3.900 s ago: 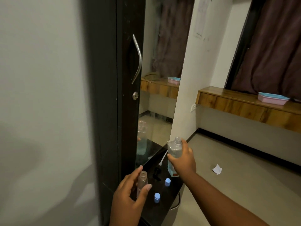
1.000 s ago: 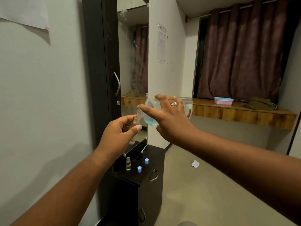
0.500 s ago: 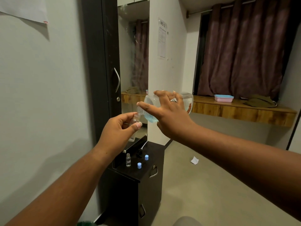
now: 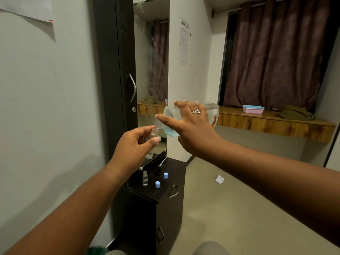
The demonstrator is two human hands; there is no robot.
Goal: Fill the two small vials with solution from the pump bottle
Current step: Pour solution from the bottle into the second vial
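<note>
A small room with pale smooth walls, a dark curtain (image 4: pixel 272 57) and a long wooden shelf (image 4: pixel 266 124) is seen from the head camera. A black shiny cabinet (image 4: pixel 165 203) stands below a tall mirror (image 4: pixel 150 52).

A clear, round plastic bottle (image 4: pixel 171 115) is held on its side by the right hand (image 4: pixel 189 126), whose fingers are spread and curled around it. A little blue liquid is pooled at the low side near the neck. One small clear vial (image 4: pixel 152 135) is pinched by the left hand (image 4: pixel 132 142) between thumb and curled fingers, and its mouth is right at the bottle's ribbed neck.

The other vial (image 4: pixel 145 178) is left standing upright on the cabinet top, near two small blue caps (image 4: pixel 157 184) and the black pump head (image 4: pixel 157 170).

Compared with half a second ago, little is changed: the bottle and the vial are held in nearly the same place, mouth to mouth.
</note>
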